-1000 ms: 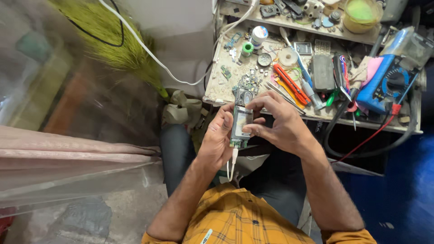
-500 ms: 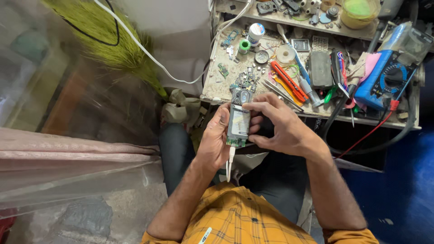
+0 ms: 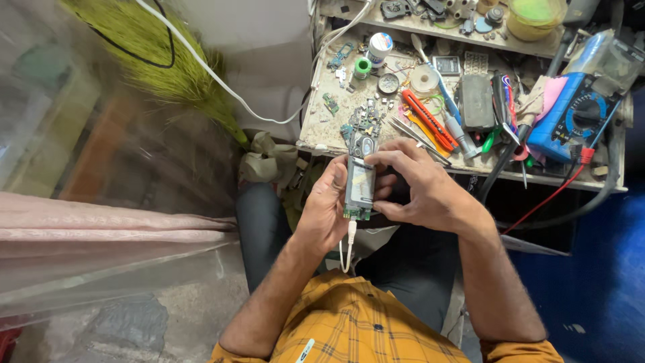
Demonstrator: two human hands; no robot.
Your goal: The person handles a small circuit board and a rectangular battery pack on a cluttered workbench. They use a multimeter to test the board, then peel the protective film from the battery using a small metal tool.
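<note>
Both hands hold a small opened handset (image 3: 360,181), a bare circuit board with a pale screen, over my lap. My left hand (image 3: 324,208) cradles it from the left side and underneath. My right hand (image 3: 420,191) grips it from the right, fingertips on its top and lower edge. A white cable (image 3: 349,242) is plugged into the board's near end and hangs down in a loop.
A cluttered workbench (image 3: 316,134) lies just beyond the hands, with loose board parts (image 3: 366,121), a red cutter (image 3: 430,119), tweezers (image 3: 410,134), a blue multimeter (image 3: 571,117) with red lead, and a yellow tub (image 3: 535,15). A green broom (image 3: 161,74) and white wire (image 3: 222,87) are at left.
The handset has turned in my hands so its flat screen side faces up. Both hands sit slightly lower in view.
</note>
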